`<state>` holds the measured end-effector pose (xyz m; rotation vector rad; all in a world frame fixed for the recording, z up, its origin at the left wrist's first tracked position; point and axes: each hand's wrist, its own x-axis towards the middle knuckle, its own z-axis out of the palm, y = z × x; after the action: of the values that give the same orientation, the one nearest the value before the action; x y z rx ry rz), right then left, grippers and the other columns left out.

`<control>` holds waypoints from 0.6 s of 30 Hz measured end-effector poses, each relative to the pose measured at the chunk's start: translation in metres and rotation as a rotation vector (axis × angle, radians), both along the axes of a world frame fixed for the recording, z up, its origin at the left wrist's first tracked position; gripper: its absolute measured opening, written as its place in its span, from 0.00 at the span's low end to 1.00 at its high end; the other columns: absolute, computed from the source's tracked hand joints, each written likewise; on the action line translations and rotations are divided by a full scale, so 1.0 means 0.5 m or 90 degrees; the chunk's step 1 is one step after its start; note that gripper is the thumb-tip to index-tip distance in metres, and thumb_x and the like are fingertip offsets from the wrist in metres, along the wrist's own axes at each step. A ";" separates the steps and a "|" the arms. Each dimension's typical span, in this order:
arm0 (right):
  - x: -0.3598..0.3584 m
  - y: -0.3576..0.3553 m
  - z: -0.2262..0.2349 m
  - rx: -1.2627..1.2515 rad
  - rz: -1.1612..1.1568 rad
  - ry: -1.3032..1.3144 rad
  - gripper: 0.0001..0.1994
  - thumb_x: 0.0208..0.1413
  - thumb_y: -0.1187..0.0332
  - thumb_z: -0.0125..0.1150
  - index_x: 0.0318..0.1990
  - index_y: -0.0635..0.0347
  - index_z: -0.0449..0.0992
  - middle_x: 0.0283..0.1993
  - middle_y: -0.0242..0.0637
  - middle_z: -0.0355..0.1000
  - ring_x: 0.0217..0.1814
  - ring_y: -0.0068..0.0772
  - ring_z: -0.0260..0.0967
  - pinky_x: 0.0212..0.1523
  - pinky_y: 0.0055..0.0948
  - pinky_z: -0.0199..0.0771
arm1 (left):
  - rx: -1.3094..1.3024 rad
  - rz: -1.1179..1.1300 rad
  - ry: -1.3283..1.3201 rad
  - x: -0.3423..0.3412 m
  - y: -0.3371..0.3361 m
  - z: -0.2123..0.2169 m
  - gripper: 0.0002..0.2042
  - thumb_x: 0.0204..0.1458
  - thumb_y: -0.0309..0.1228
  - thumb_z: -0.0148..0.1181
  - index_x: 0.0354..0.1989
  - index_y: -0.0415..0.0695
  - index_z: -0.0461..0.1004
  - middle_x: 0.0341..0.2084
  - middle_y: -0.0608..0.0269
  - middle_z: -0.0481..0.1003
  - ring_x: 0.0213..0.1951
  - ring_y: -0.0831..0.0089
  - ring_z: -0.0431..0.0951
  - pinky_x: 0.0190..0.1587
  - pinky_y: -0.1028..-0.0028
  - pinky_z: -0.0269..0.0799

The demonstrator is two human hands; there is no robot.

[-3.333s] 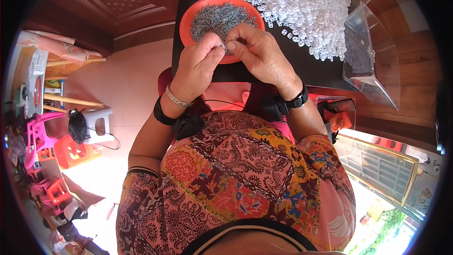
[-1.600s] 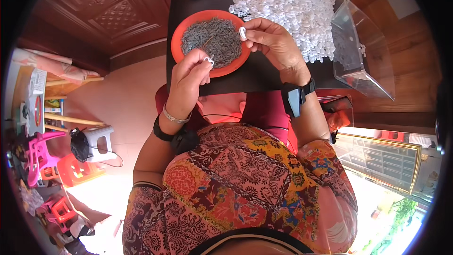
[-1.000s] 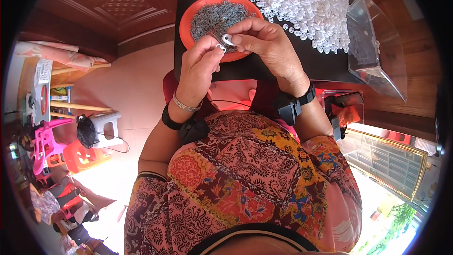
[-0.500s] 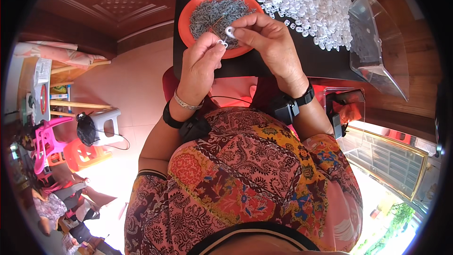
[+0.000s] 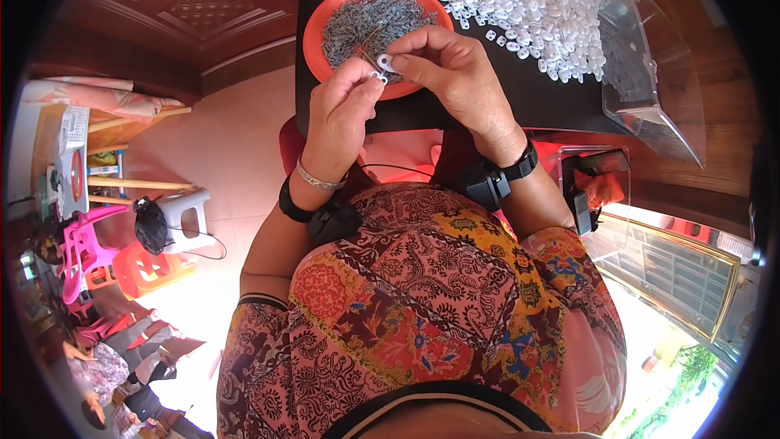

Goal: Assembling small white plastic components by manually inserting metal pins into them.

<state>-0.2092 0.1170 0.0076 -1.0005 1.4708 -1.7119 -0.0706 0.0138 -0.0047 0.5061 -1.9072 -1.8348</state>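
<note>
Over a red-orange plate (image 5: 315, 16) heaped with small grey pieces (image 5: 345, 23), my two hands meet. The thumb and fingers of my left hand (image 5: 341, 106) are closed on a small white plastic ring-shaped piece (image 5: 379, 78). My right hand (image 5: 455, 73) pinches a white oval plastic piece (image 5: 384, 60) with a hole, just above the left hand's piece; whether the two touch I cannot tell. Thin brown strands (image 5: 373, 36) stick up beside the fingertips; what they join to is hidden.
A big pile of white oval pieces (image 5: 528, 0) lies on the dark table (image 5: 487, 106), right of the plate. At its right leans a clear plastic bin (image 5: 646, 89). Plastic stools (image 5: 185, 215) stand on the floor at left, with a person (image 5: 97, 370) at the lower left.
My right hand has moved a little left and down, bringing its white oval piece closer to my left hand. That piece has turned, and its hole now shows. My left hand has barely moved.
</note>
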 end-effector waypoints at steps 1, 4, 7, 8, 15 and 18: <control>0.003 0.001 0.000 -0.008 -0.009 0.027 0.06 0.54 0.74 0.61 0.38 0.65 0.77 0.33 0.30 0.76 0.36 0.16 0.72 0.38 0.18 0.73 | 0.004 0.003 -0.001 0.000 0.001 0.001 0.08 0.57 0.29 0.48 0.27 0.41 0.64 0.18 0.72 0.61 0.22 0.84 0.58 0.27 0.80 0.55; 0.008 0.003 -0.002 -0.009 -0.008 0.065 0.06 0.54 0.75 0.61 0.38 0.65 0.77 0.33 0.30 0.76 0.35 0.16 0.72 0.38 0.18 0.73 | -0.004 -0.001 0.004 -0.002 0.003 0.002 0.07 0.57 0.29 0.48 0.27 0.41 0.64 0.19 0.72 0.61 0.22 0.84 0.58 0.27 0.80 0.55; 0.013 0.000 -0.014 -0.003 -0.001 0.066 0.06 0.54 0.75 0.61 0.39 0.65 0.76 0.33 0.30 0.76 0.35 0.16 0.72 0.38 0.18 0.73 | 0.025 0.005 0.005 0.000 0.004 -0.001 0.07 0.57 0.29 0.48 0.27 0.41 0.64 0.19 0.72 0.61 0.23 0.84 0.58 0.27 0.80 0.55; 0.015 0.000 -0.017 -0.005 -0.004 0.055 0.06 0.54 0.75 0.61 0.39 0.65 0.76 0.33 0.30 0.76 0.35 0.15 0.71 0.38 0.18 0.73 | 0.025 0.005 0.005 0.000 0.005 -0.002 0.07 0.57 0.29 0.48 0.27 0.41 0.64 0.19 0.72 0.61 0.23 0.84 0.58 0.27 0.80 0.55; 0.028 0.007 -0.008 0.005 0.030 0.100 0.13 0.48 0.74 0.66 0.42 0.63 0.73 0.31 0.29 0.73 0.33 0.16 0.71 0.36 0.19 0.74 | 0.100 0.036 0.027 -0.002 0.005 -0.011 0.08 0.58 0.30 0.49 0.32 0.38 0.70 0.20 0.71 0.65 0.23 0.85 0.62 0.27 0.82 0.59; 0.033 0.006 -0.008 0.000 -0.010 0.183 0.15 0.45 0.74 0.68 0.41 0.63 0.72 0.31 0.30 0.72 0.32 0.17 0.71 0.35 0.19 0.74 | 0.098 0.060 0.022 -0.006 0.011 -0.007 0.09 0.57 0.32 0.51 0.31 0.39 0.71 0.20 0.70 0.68 0.23 0.86 0.64 0.26 0.83 0.61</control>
<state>-0.1928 0.1199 0.0037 -1.2805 1.6606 -1.6299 -0.0738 0.0191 -0.0080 0.5991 -1.6988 -1.9252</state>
